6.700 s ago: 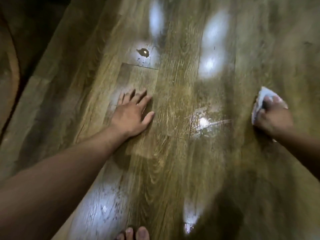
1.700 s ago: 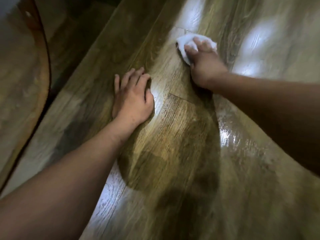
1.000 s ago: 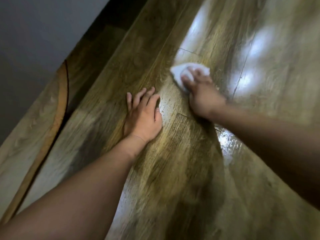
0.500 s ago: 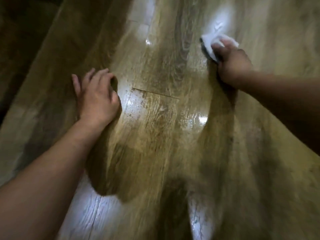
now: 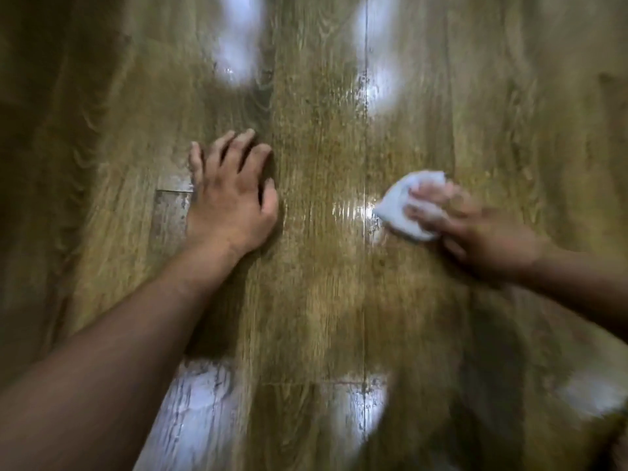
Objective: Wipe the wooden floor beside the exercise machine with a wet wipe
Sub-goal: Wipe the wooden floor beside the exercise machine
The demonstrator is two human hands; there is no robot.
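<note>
The wooden floor fills the head view, its planks running away from me, with a glossy wet patch between my hands. My left hand lies flat on the planks left of centre, fingers spread and pointing away. My right hand is at the right, blurred by motion, and presses a crumpled white wet wipe onto the floor with its fingers curled over it. The wipe sticks out to the left of the fingers. The exercise machine is out of view.
Bright light reflections shine on the floor at the top and near the bottom. The far left of the floor lies in dark shadow.
My right hand has drawn the wipe back toward me and to the right since half a second ago. My left hand stays planted flat. The camera has swung, so the dark edge at left is gone.
</note>
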